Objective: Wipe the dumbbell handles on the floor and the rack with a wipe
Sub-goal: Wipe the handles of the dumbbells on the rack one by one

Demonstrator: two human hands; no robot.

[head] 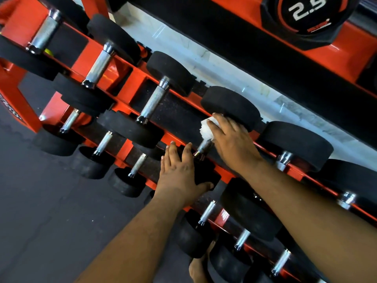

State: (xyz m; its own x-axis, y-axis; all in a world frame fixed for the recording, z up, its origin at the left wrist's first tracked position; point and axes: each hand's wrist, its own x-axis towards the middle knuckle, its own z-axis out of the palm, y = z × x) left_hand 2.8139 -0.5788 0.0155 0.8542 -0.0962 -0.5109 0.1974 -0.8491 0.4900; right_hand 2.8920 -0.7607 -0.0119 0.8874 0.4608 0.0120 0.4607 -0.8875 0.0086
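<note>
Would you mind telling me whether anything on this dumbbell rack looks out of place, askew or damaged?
Nothing stands out. The dumbbells sit in even rows on the orange rack. The right hand presses the white wipe on a handle, and the left hand steadies that dumbbell's near head.

Two hands [179, 172], one wipe [208, 129], one rack [140, 78]
</note>
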